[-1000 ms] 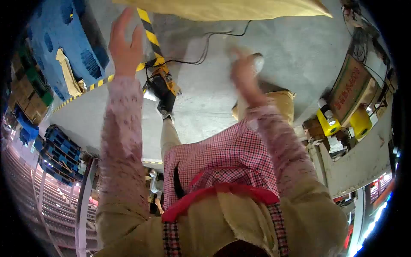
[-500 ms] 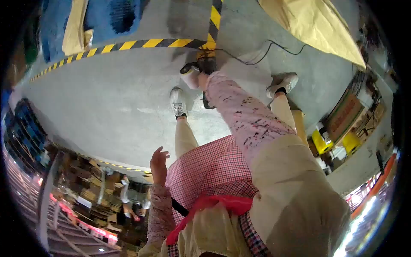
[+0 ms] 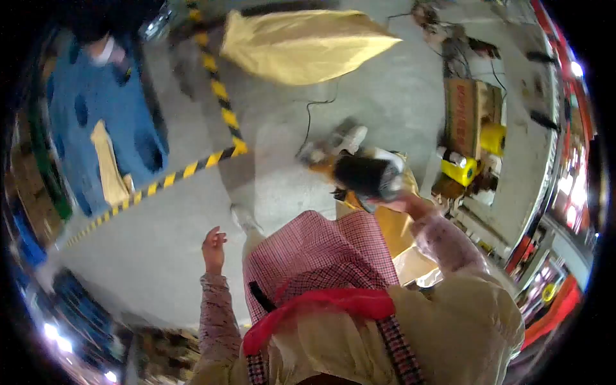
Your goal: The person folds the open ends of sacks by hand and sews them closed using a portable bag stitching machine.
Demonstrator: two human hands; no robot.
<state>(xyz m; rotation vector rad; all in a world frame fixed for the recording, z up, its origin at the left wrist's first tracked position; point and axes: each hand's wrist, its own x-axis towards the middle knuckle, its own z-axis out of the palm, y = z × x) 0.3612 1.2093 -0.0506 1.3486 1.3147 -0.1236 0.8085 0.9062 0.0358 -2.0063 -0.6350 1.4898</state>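
On the right, my right hand [image 3: 403, 203] is closed on a dark handheld machine [image 3: 364, 176] with orange parts, blurred by motion. A black cord [image 3: 308, 119] runs up from near the machine toward a large yellow-brown paper sack [image 3: 301, 48] at the top. My left hand [image 3: 213, 247] hangs free at the left of the checked apron, its fingers apart and nothing in it. Just below the machine and behind my right hand is a brown paper item [image 3: 393, 230].
Blue sheeting [image 3: 96, 109] with a folded paper strip [image 3: 110, 168] lies at the left, behind yellow-black floor tape [image 3: 186, 170]. At the right stand a printed carton [image 3: 459, 115] and yellow spools [image 3: 459, 172]. Part of a person [image 3: 106, 51] shows at top left.
The machine has been lifted from the floor and moved right in my right hand. My left hand stays low at the left. The view has shifted, bringing the whole sack into sight.
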